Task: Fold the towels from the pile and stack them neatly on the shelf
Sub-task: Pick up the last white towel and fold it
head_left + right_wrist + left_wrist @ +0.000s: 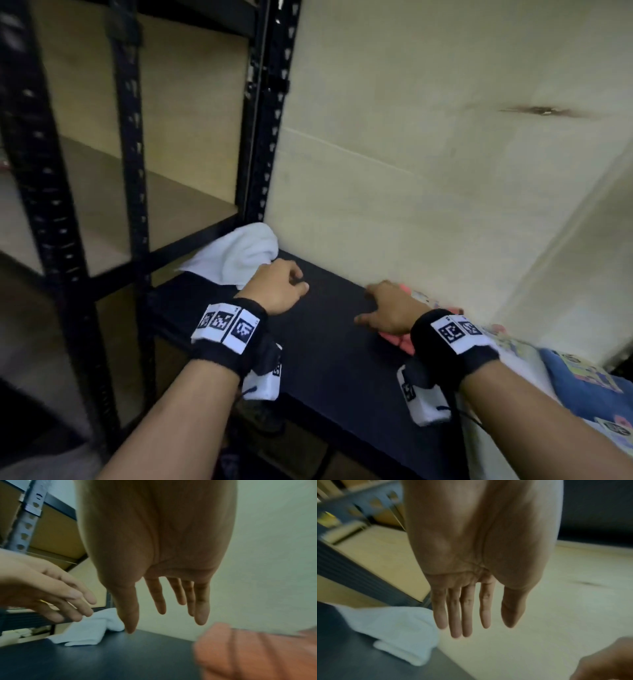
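Note:
A white towel (pixel 236 253) lies crumpled at the far left corner of the black table (pixel 329 339), against the shelf frame; it also shows in the wrist views (pixel 397 631) (pixel 91 630). My left hand (pixel 284 287) hovers just right of it, fingers straight and holding nothing (pixel 465 615). My right hand (pixel 383 308) hangs over the table with fingers spread and relaxed (pixel 164 608), just above a pink-orange towel (pixel 397 339) (pixel 254 653) at the edge of the pile. Neither hand holds cloth.
A black metal shelf unit (pixel 130 164) with tan boards (pixel 144 212) stands to the left. A pale wall (pixel 428 171) runs behind the table. More patterned and blue towels (pixel 582 383) are heaped at the right.

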